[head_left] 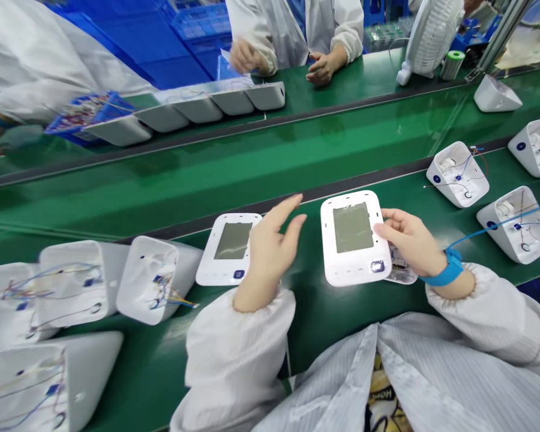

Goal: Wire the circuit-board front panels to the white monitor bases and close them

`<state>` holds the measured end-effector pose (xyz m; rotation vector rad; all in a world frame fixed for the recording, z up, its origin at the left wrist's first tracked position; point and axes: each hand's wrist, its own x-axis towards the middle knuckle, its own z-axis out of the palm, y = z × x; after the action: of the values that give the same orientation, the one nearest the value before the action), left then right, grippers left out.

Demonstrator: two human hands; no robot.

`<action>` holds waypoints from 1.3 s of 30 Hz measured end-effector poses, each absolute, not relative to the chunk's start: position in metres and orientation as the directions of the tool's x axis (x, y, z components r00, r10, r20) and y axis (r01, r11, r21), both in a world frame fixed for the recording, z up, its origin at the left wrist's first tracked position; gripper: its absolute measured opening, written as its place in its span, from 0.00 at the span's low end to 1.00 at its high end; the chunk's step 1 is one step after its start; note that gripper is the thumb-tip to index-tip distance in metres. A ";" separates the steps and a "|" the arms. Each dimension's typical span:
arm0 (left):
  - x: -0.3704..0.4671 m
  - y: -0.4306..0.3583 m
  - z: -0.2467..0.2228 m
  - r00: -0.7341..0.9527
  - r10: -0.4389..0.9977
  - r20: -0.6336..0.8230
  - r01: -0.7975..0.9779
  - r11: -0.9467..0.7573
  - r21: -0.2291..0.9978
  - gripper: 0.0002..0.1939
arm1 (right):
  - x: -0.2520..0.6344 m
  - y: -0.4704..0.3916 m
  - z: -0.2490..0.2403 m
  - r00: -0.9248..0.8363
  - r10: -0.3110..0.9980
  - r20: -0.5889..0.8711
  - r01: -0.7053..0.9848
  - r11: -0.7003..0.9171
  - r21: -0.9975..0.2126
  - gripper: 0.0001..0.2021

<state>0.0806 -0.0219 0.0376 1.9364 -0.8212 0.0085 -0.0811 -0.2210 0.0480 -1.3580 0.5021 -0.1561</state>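
Observation:
My right hand (407,237) grips the right edge of a white front panel (312,240) with a grey screen, thumb on its face, tilted up over the green bench. Under that panel a piece with exposed electronics (401,267) partly shows. My left hand (276,240) is raised between two panels, thumb and fingers apart, with nothing in it. Just left of it a second white panel (207,264) with a screen lies face up, its right edge hidden behind my hand. A blue strap with a cord (450,268) circles my right wrist.
White open housings with loose wires (155,276) stand at left, and more housings (459,174) at right. Across the green belt (252,153) are a row of housings (198,111), a blue bin (90,114), a white fan (427,39) and co-workers' hands (321,69).

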 end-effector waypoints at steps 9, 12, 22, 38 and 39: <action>0.032 -0.055 0.013 0.566 -0.788 0.242 -0.604 -0.197 0.772 0.63 | -0.091 -0.219 0.056 0.937 -0.339 0.083 -0.012 -0.269 -0.963 0.07; 0.038 -0.054 -0.011 0.485 -0.775 0.405 -0.616 0.026 0.787 0.60 | -0.090 -0.247 0.064 0.852 -0.484 0.199 -0.205 -0.659 -0.724 0.13; 0.023 -0.054 -0.038 0.455 -0.776 0.437 -0.221 0.377 0.899 0.58 | -0.064 -0.219 0.047 0.993 -0.080 -0.088 -0.082 -0.996 -0.024 0.05; 0.012 -0.052 -0.028 0.557 -0.795 0.239 -0.006 0.284 0.959 0.42 | -0.068 -0.236 0.028 0.975 0.061 0.212 0.139 -0.916 -0.375 0.12; 0.012 -0.052 -0.028 0.553 -0.796 0.247 -0.007 0.292 0.956 0.41 | -0.068 -0.237 0.027 0.973 0.061 0.223 0.146 -0.911 -0.385 0.12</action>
<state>0.0116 -0.0524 -0.0283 1.1676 -0.8482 -0.6197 -0.0680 -0.2370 0.0275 -2.7114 -0.1480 -0.2896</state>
